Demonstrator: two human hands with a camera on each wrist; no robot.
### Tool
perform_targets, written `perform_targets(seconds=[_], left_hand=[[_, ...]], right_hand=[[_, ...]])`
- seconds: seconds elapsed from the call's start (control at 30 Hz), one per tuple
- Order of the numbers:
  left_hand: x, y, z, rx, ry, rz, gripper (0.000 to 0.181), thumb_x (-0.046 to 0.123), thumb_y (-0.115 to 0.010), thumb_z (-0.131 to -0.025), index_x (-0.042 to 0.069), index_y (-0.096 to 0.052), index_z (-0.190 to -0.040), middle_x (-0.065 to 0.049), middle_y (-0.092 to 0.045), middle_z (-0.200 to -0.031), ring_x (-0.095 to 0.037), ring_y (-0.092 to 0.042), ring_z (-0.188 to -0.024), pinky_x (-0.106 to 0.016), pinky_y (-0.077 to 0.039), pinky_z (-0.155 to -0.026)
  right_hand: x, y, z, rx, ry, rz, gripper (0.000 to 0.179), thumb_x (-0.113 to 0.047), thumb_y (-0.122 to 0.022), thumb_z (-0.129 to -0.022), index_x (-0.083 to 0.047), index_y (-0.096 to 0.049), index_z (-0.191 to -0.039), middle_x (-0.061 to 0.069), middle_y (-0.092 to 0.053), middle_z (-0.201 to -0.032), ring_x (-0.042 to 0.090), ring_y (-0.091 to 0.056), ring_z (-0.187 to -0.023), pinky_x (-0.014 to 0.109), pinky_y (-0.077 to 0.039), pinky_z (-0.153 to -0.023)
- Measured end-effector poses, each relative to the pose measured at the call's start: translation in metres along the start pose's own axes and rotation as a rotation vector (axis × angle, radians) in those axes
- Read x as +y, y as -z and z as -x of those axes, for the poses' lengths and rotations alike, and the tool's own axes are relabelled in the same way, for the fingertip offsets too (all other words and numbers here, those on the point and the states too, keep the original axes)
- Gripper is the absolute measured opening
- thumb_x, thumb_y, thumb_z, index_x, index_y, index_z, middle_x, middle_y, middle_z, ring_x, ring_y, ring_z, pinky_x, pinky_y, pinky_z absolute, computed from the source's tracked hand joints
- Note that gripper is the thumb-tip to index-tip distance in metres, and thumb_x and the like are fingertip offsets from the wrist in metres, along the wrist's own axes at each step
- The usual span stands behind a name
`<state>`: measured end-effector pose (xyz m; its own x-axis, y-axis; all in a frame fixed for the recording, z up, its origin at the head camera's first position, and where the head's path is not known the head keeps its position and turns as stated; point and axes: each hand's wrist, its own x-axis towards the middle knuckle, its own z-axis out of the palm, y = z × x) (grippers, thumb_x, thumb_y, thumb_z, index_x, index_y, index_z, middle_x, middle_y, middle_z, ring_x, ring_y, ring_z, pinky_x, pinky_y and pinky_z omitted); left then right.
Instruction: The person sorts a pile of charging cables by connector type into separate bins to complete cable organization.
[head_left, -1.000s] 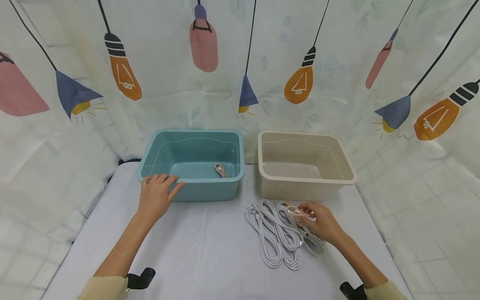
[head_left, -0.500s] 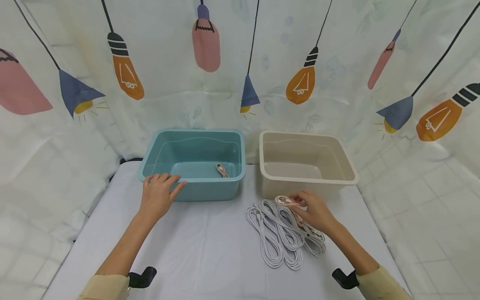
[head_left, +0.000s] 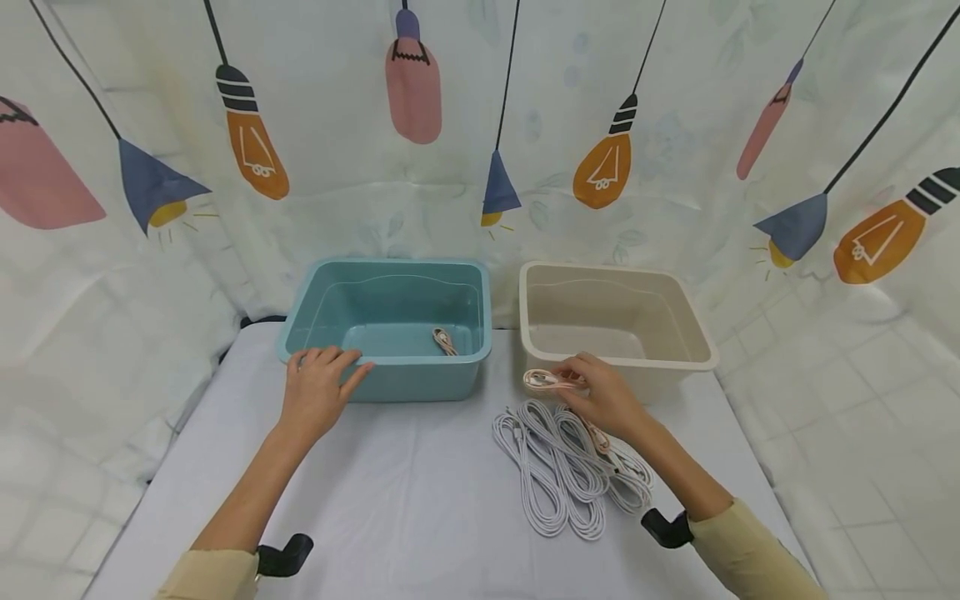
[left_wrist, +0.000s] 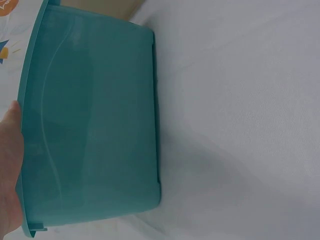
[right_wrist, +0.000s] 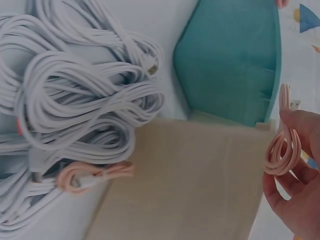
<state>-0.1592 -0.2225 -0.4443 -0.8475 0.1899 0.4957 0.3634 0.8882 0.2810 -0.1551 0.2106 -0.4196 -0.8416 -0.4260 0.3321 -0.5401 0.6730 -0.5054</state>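
My right hand (head_left: 600, 396) pinches a small bundled pink charging cable (head_left: 550, 381) in front of the beige bin's near wall. In the right wrist view, the loops of this cable (right_wrist: 284, 150) hang between thumb and fingers. My left hand (head_left: 318, 392) grips the near rim of the teal bin (head_left: 420, 382), its fingers over the edge. Inside that bin lies another small pink cable bundle (head_left: 444, 341). Several coiled white cables (head_left: 555, 475) lie on the table below my right hand. A pink cable (right_wrist: 75, 177) shows among them in the right wrist view.
The beige bin (head_left: 618, 360) stands to the right of the teal one, with a narrow gap between. White cloth covers the table (head_left: 405, 492). A curtain (head_left: 337, 150) printed with bulbs and lamps hangs behind the bins.
My right hand has lifted the pink cable off the white coils and carried it up and to the left. The left hand stays on the teal bin's rim.
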Motion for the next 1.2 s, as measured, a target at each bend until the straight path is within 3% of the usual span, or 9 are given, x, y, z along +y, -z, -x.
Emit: perform_targets(seconds=[0.23, 1.2], left_hand=[[-0.002, -0.003, 0.000, -0.002, -0.001, -0.002, 0.032, 0.022, -0.081, -0.092, 0.002, -0.077, -0.116, -0.019, -0.074, -0.107, -0.046, -0.065, -0.103, -0.070, -0.040, -0.104], [-0.002, 0.000, 0.001, -0.028, 0.020, 0.003, 0.031, 0.022, -0.080, -0.094, 0.003, -0.076, -0.118, -0.019, -0.073, -0.109, -0.046, -0.063, -0.105, -0.069, -0.039, -0.104]], right_hand=[[-0.010, 0.000, -0.022, 0.011, 0.049, -0.034, 0.022, -0.003, -0.081, -0.090, -0.002, -0.074, -0.111, 0.010, -0.070, -0.101, 0.027, -0.068, -0.093, 0.042, -0.060, -0.081], [-0.039, -0.011, -0.106, -0.023, 0.004, -0.015, 0.020, -0.011, -0.081, -0.094, -0.002, -0.075, -0.111, 0.014, -0.071, -0.101, 0.030, -0.067, -0.096, 0.044, -0.058, -0.085]])
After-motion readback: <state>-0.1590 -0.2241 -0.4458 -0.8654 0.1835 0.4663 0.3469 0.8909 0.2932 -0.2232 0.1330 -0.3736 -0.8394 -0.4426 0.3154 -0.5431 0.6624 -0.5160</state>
